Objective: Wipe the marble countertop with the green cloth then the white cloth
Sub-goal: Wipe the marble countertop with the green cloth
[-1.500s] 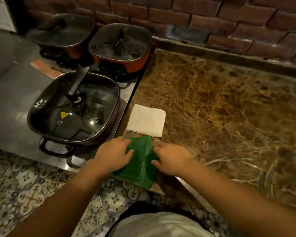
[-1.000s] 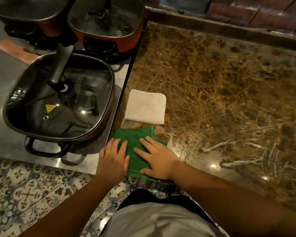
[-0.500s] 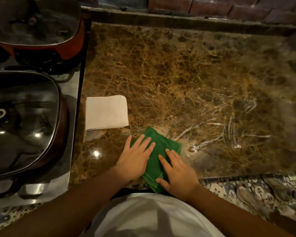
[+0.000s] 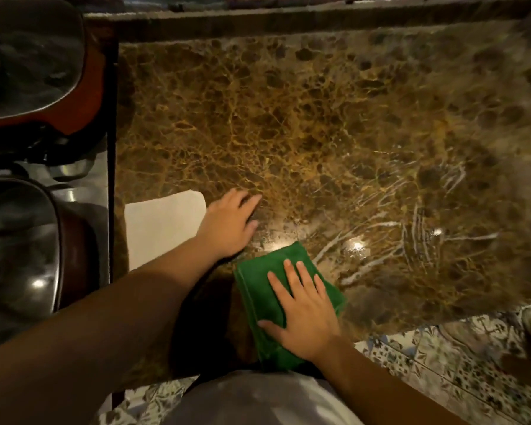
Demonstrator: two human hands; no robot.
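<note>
Your right hand (image 4: 307, 314): flat, open-palmed on green cloth (image 4: 258, 289) at the marble tabletop (image 4: 288, 124) near edge | your left hand (image 4: 230, 225): has left the cloth, open on bare marble beside white cloth (image 4: 163, 228).

Just one view here, from a head-worn wide-angle cam that looked almost straight down from above the near edge of the marble countertop (image 4: 288, 124). It faced toward the back ledge at the top of frame and sat close over the work area. Frame edges were bent and blurry, with patterned floor tiles (image 4: 442, 363) showing at the bottom.
</note>
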